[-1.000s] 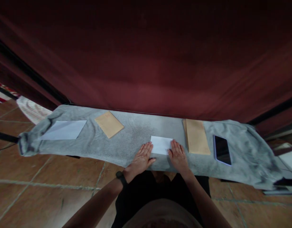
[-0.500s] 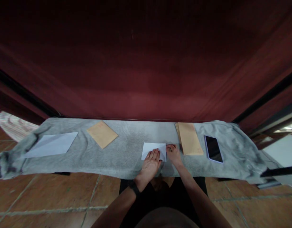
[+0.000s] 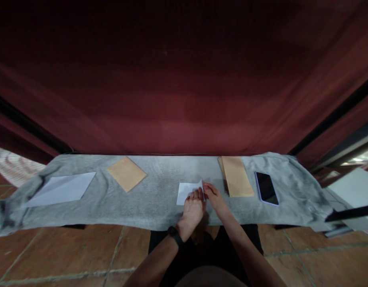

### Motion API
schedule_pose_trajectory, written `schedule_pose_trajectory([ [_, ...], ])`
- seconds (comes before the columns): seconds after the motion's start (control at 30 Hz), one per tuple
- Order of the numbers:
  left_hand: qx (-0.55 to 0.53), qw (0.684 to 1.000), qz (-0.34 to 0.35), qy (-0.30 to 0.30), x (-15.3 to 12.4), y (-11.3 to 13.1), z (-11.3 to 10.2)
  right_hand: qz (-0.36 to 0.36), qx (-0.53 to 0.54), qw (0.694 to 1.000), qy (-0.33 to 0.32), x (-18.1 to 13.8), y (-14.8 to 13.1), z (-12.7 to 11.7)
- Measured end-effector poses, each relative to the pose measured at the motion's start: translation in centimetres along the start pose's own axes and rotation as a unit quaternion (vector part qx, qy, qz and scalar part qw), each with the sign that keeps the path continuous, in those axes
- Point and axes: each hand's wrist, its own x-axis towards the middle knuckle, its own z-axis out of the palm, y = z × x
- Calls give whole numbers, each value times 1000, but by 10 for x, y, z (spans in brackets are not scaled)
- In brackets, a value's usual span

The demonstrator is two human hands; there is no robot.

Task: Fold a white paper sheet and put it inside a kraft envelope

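Observation:
A folded-looking piece of white paper [image 3: 184,192] lies on the grey cloth in front of me. My left hand [image 3: 194,207] rests flat on it, fingers stretched forward and together over its lower right part. My right hand [image 3: 213,195] is at the right edge of the same paper, its fingers around the edge, which stands up off the cloth between the two hands. The fingertips of that hand are partly hidden by the raised edge. A dark band circles my left wrist.
Right of my hands lies a stack of brown envelopes [image 3: 238,177], then a phone [image 3: 266,188] in a pale purple case. To the left are a single brown envelope [image 3: 126,173] and larger white sheets [image 3: 62,189]. Grey cloth [image 3: 162,199] covers the table, backed by a dark red panel [image 3: 184,99].
My right hand has moved left and lifted the right edge of the paper, which now bends upward. The left hand has shifted slightly right and stays pressed on the paper.

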Motion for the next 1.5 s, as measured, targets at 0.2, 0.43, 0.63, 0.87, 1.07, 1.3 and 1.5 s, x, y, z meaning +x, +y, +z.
schedule_pose_trajectory([
  [0.2,-416,880,-150,171,23,-9,-60,19,32,997,65,5,-17,-20],
  [0.43,-653,636,-289,293,29,-26,-59,85,112,989,41,-3,-10,-6],
  [0.63,-532,732,-340,257,-2,-52,-4,85,62,994,34,0,14,-4],
  [0.87,-240,924,-283,96,-20,-57,-5,7,-137,990,30,11,27,1],
  [1.07,-33,979,-184,77,-28,-54,-4,-96,-290,952,19,3,17,4],
  [1.3,38,997,1,70,-32,-44,17,-201,-323,917,-123,-50,4,23],
  [1.5,88,995,-2,41,-43,-48,24,-226,-422,868,-128,-61,7,9],
])
